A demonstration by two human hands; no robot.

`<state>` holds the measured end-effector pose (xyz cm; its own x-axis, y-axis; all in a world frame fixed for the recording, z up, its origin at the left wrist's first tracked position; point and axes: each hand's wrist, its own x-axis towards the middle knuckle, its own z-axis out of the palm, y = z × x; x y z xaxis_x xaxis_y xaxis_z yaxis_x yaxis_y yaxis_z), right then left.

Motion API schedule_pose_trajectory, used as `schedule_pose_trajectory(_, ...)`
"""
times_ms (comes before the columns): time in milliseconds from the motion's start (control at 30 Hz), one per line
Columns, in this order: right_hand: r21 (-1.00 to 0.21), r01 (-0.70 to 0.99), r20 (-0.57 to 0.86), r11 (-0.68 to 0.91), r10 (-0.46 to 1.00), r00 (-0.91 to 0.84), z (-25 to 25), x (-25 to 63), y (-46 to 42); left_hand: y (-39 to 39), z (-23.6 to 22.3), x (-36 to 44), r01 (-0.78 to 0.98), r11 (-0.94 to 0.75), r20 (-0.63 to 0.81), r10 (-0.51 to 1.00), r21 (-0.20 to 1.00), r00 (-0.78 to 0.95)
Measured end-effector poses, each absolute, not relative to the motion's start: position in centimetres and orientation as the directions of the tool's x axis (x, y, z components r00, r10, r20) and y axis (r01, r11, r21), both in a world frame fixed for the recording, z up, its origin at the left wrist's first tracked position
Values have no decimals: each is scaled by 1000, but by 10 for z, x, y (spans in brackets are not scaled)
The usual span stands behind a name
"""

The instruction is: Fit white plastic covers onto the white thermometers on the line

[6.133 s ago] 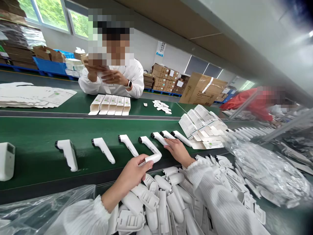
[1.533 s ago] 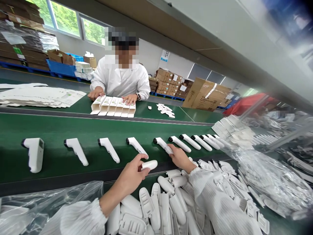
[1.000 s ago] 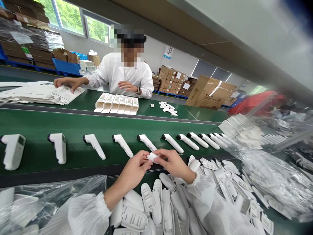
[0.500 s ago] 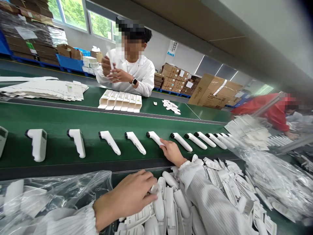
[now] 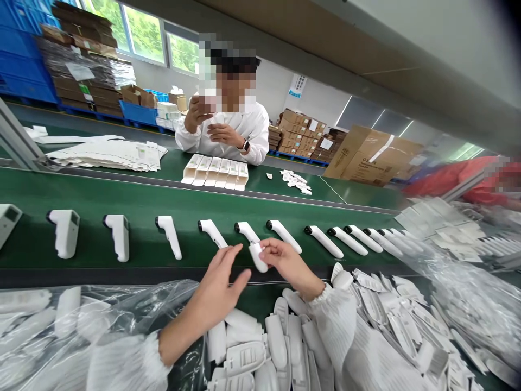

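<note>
right hand [image 5: 285, 260] pinching white cover [image 5: 258, 256], left hand [image 5: 222, 274] spread

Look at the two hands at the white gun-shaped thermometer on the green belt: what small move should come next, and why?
Probably press the small white plastic cover down onto the handle of the white gun-shaped thermometer. The right hand pinches the cover at the handle's lower end, and the left hand is open beside it, fingertips near the handle. Whether the cover is seated cannot be told.
</note>
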<state>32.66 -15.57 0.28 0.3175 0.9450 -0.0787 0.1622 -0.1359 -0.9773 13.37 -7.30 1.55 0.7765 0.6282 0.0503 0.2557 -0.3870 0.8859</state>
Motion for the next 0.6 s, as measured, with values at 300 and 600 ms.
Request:
schedule_pose_trajectory(300, -468, 830, 83, -302, 921, 381, -28, 355, -144, -94, 14, 104, 141, -894, -90, 113, 424, 989)
schedule_pose_trajectory(600, -300, 909, 88, -289, 940, 328, -32, 364, -141, -83, 16, 102, 182, -816, -83, 164, 549, 983)
